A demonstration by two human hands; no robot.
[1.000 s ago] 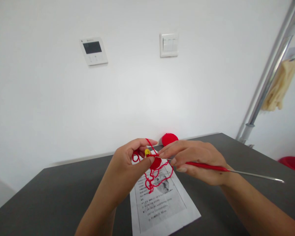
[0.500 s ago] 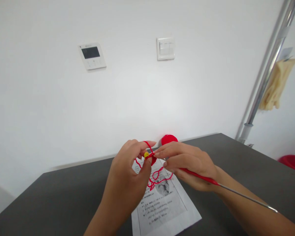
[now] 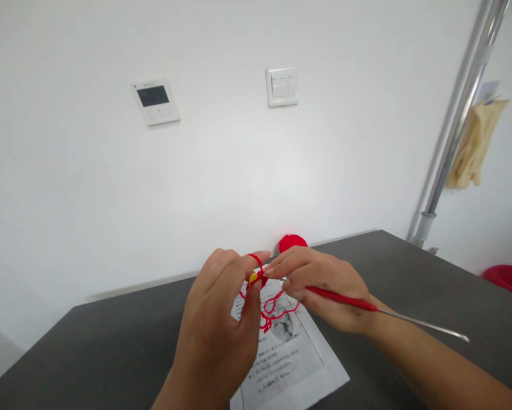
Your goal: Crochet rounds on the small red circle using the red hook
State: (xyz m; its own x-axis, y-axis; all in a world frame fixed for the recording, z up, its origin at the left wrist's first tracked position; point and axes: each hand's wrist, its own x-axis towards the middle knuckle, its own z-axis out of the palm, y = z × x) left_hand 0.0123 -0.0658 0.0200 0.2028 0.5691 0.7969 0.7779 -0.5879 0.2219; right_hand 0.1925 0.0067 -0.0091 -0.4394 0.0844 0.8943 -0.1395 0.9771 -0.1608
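Observation:
My left hand (image 3: 221,313) pinches a small piece of red crochet work (image 3: 262,279), with red yarn (image 3: 256,259) looped over its raised index finger. A small yellow piece (image 3: 253,278), perhaps a stitch marker, shows at the work beside the fingers. In my right hand (image 3: 328,287) lies a crochet hook (image 3: 345,300) with a red handle and metal ends, gripped like a pen. Its tip meets the red work, though the fingers partly hide it. Loose yarn trails down over a printed sheet (image 3: 298,364) beneath the hands.
A ball of red yarn (image 3: 293,242) sits at the back of the dark table (image 3: 127,336), against the white wall. On the right are a metal pole (image 3: 461,125), hanging pale yellow gloves (image 3: 478,145) and a red basin (image 3: 507,279). A wall panel (image 3: 155,102) and a switch (image 3: 282,87) are above.
The hook has turned slightly, its rear end shifting left and up. My left fingers have closed in around the work, covering more of it. The whole view has shifted slightly.

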